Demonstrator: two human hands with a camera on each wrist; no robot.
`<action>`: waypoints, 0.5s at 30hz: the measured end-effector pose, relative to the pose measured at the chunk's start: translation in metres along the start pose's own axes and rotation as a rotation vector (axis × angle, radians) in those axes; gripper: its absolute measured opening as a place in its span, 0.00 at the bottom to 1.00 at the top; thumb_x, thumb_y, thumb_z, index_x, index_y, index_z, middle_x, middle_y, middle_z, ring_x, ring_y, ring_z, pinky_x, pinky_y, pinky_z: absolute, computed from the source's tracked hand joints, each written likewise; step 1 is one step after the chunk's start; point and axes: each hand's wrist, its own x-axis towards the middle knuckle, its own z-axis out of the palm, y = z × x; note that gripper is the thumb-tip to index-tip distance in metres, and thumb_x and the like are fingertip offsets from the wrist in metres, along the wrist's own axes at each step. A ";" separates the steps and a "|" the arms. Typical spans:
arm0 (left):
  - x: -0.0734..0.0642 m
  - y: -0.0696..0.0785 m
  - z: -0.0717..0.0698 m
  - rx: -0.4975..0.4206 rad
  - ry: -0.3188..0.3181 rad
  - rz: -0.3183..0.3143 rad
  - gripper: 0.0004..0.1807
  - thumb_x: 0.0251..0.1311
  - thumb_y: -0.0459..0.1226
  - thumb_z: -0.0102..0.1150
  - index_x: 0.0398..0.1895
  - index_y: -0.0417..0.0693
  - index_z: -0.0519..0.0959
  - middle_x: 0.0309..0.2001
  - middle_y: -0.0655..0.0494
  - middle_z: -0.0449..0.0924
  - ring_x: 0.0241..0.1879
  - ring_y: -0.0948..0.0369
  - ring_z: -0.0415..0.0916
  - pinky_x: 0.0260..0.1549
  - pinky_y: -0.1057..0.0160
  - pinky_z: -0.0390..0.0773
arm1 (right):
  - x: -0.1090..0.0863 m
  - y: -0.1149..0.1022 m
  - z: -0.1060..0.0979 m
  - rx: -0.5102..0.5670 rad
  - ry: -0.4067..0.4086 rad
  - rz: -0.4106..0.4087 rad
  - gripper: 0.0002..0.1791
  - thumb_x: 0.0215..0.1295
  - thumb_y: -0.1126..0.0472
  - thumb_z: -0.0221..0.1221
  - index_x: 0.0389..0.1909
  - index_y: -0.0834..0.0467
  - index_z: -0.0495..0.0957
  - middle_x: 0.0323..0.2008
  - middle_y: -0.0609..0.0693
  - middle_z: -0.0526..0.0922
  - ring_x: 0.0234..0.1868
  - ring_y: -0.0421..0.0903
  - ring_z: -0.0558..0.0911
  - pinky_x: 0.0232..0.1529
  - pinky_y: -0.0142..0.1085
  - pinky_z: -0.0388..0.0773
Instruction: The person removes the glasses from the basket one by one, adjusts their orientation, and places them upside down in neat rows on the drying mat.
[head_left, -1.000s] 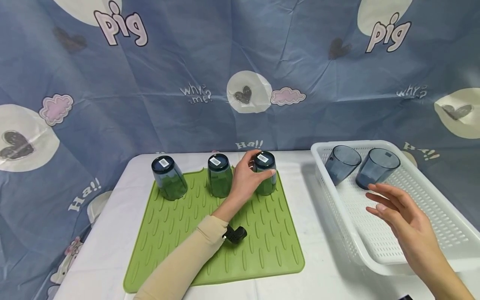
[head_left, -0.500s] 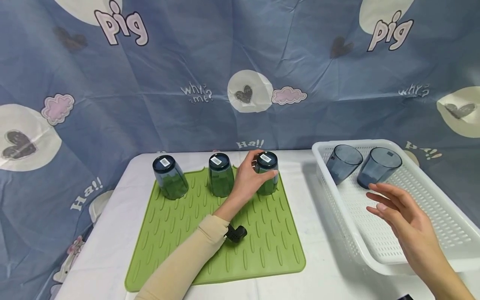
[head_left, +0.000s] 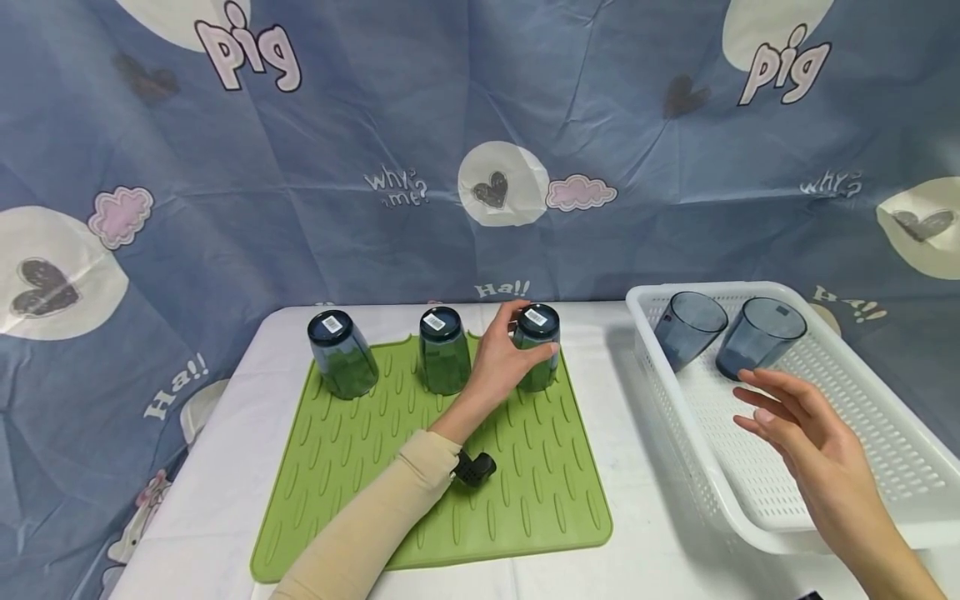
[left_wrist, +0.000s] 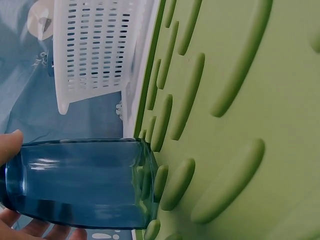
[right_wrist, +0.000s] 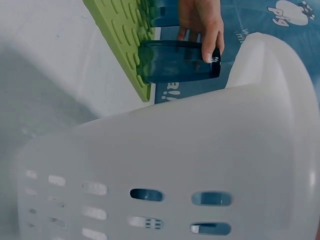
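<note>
An upside-down blue glass stands at the back right corner of the green drying mat. My left hand holds it near its upturned base, thumb on one side and fingers on the other. In the left wrist view the held glass has its rim down against the ridged mat. Two more upturned glasses stand to its left, a middle glass and a left glass. Over the white basket hovers my right hand, fingers loosely bent and holding nothing.
Inside the basket, at its far end, two blue glasses lean with their mouths up, a left one and a right one. A white cloth covers the table. Behind hangs a patterned blue curtain.
The view has shifted very slightly. Both hands keep their places, the left one still at the same glass on the mat.
</note>
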 end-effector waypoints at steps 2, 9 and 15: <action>-0.001 0.000 0.000 -0.001 -0.002 0.001 0.39 0.54 0.41 0.73 0.69 0.55 0.66 0.59 0.55 0.72 0.61 0.56 0.67 0.55 0.51 0.73 | 0.000 0.000 0.000 -0.001 -0.002 0.000 0.24 0.70 0.82 0.40 0.67 0.76 0.56 0.65 0.62 0.68 0.63 0.49 0.72 0.58 0.36 0.75; -0.003 0.000 -0.003 0.005 0.005 0.004 0.40 0.53 0.43 0.74 0.69 0.56 0.66 0.61 0.56 0.70 0.62 0.57 0.67 0.55 0.53 0.74 | -0.001 0.001 0.000 0.008 -0.002 0.001 0.25 0.70 0.82 0.39 0.67 0.76 0.56 0.65 0.62 0.68 0.64 0.50 0.72 0.58 0.35 0.75; -0.006 0.005 -0.007 0.024 0.014 0.024 0.41 0.54 0.43 0.74 0.70 0.51 0.64 0.65 0.56 0.67 0.63 0.55 0.66 0.56 0.53 0.73 | 0.001 0.001 0.000 0.004 0.008 -0.005 0.25 0.70 0.83 0.40 0.67 0.76 0.57 0.64 0.61 0.69 0.63 0.49 0.73 0.57 0.34 0.76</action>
